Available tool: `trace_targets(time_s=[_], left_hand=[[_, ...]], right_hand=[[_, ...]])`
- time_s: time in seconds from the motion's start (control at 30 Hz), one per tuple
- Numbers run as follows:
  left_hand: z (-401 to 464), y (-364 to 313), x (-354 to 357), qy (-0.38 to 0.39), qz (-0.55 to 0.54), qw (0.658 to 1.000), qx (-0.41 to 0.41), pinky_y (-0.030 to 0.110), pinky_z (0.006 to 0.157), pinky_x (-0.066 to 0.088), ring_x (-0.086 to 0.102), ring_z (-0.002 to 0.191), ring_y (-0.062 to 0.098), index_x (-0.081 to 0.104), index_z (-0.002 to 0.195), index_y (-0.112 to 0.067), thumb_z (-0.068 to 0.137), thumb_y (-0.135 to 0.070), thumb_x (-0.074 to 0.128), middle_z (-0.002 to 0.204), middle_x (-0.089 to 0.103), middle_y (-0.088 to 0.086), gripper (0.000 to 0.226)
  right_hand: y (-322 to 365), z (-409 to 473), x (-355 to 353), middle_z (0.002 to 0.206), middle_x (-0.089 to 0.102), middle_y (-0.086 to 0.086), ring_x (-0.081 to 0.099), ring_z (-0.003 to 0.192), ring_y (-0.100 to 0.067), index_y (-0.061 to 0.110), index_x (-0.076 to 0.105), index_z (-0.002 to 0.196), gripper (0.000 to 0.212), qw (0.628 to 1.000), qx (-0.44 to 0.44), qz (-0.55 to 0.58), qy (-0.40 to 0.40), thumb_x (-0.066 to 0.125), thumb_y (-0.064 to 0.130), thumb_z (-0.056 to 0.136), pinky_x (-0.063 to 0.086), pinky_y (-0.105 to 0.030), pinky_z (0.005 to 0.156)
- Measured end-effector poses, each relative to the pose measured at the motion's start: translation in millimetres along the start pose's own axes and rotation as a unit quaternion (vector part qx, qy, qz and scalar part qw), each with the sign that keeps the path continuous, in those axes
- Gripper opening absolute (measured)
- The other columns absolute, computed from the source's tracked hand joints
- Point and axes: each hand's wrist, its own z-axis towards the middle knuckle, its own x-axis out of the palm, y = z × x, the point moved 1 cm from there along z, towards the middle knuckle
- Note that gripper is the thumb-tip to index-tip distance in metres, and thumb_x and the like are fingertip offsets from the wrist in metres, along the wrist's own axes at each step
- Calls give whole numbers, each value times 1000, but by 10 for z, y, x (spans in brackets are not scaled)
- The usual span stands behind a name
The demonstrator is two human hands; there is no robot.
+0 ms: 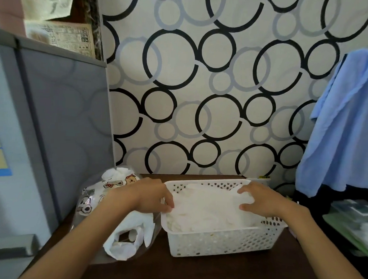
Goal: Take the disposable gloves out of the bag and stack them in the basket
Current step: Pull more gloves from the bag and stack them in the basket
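Head view: my left hand (153, 196) and right hand (260, 200), fingers curled, grip opposite edges of the gloves (207, 208) lying between them in the basket (227, 242), the stacking step; next, release and reach the bag (104, 199) beside my left wrist.
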Motion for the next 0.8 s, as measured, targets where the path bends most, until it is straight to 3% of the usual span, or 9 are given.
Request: trace_targets(time_s=[0.1, 0.17, 0.23, 0.33, 0.43, 0.53, 0.63, 0.7, 0.8], left_hand=[[-306, 133, -62, -39, -132, 990, -1, 22, 101, 40, 52, 112, -3, 66, 116, -37, 95, -33, 55, 123, 58, -23, 24], [-611, 327, -38, -103, -181, 977, -38, 10, 92, 41, 49, 105, -12, 63, 109, -43, 90, -32, 63, 113, 54, -31, 22], [-847, 562, 75, -142, -178, 968, -108, 14, 91, 41, 48, 104, -9, 56, 104, -46, 81, -37, 72, 112, 50, -29, 29], [-992, 774, 302, -84, -207, 955, -194, 22, 90, 47, 54, 101, -2, 49, 104, -39, 77, -45, 75, 112, 51, -23, 37], [-964, 837, 369, -90, -214, 951, -206, 19, 88, 48, 56, 98, -1, 55, 95, -32, 85, -36, 69, 107, 59, -18, 18], [-940, 857, 328, -153, -201, 945, -206, 26, 90, 50, 60, 95, 2, 57, 87, -31, 88, -25, 67, 100, 63, -17, 11], [-905, 832, 321, -207, -230, 929, -202, 33, 81, 56, 66, 85, 3, 54, 86, -30, 89, -20, 65, 98, 71, -13, 15], [-888, 818, 301, -243, -228, 923, -193, 30, 75, 58, 67, 77, 0, 51, 81, -31, 91, -21, 63, 100, 71, -12, 18], [-876, 776, 254, -291, -259, 903, -182, 28, 62, 59, 68, 66, -1, 55, 79, -29, 92, -12, 60, 99, 66, -13, 22]], right_hand=[[251, -139, -77, 142, 40, 5, 38, 131, -14, 30, 46, 135, 47, 998, -32, 9, -47, 57, 42, 91, 33, -32, 108], [562, -263, -76, 136, 48, 10, 44, 124, -9, 34, 51, 129, 39, 994, -72, 27, -73, 57, 41, 91, 36, -26, 103], [922, -394, -33, 127, 53, 16, 49, 112, -2, 39, 55, 121, 29, 987, -112, 58, -105, 56, 40, 92, 39, -20, 93], [1494, -555, 88, 118, 57, 21, 52, 97, 2, 40, 60, 116, 24, 975, -159, 97, -119, 55, 38, 93, 39, -16, 84], [1952, -579, 263, 109, 65, 15, 57, 89, -3, 34, 66, 110, 21, 973, -179, 86, -116, 54, 37, 93, 46, -20, 81], [2217, -506, 422, 114, 64, 3, 59, 98, -15, 27, 65, 116, 24, 983, -139, 50, -110, 52, 29, 96, 47, -27, 85], [2358, -420, 537, 129, 56, -6, 53, 116, -24, 19, 50, 128, 32, 991, -110, -14, -72, 50, 17, 96, 40, -33, 95], [2422, -352, 592, 131, 54, -8, 52, 120, -26, 16, 46, 132, 37, 991, -101, -53, -74, 48, 11, 96, 39, -33, 96], [2496, -265, 642, 127, 57, -11, 54, 118, -27, 9, 53, 125, 31, 987, -100, -103, -73, 45, 2, 96, 40, -33, 93]])
